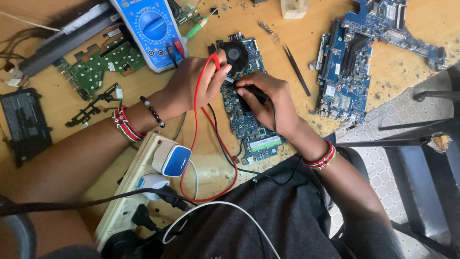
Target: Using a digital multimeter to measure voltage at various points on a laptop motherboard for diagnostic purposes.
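A blue laptop motherboard (247, 122) with a black fan (236, 52) lies on the wooden table (268, 38). My left hand (191, 84) grips a red multimeter probe (215, 61) whose tip meets the board near the fan. My right hand (268, 103) grips a black probe (256, 92) and presses it on the board's middle. The red lead (195, 129) and black lead (225, 148) loop down toward my lap. A blue multimeter (151, 29) lies above my left hand.
A second blue motherboard (345, 62) lies to the right, black tweezers (296, 69) between the boards. A green circuit board (96, 64) and a black battery (24, 122) lie left. A white power strip (134, 187) with plugged adapters sits near my lap. A black chair frame (421, 158) stands right.
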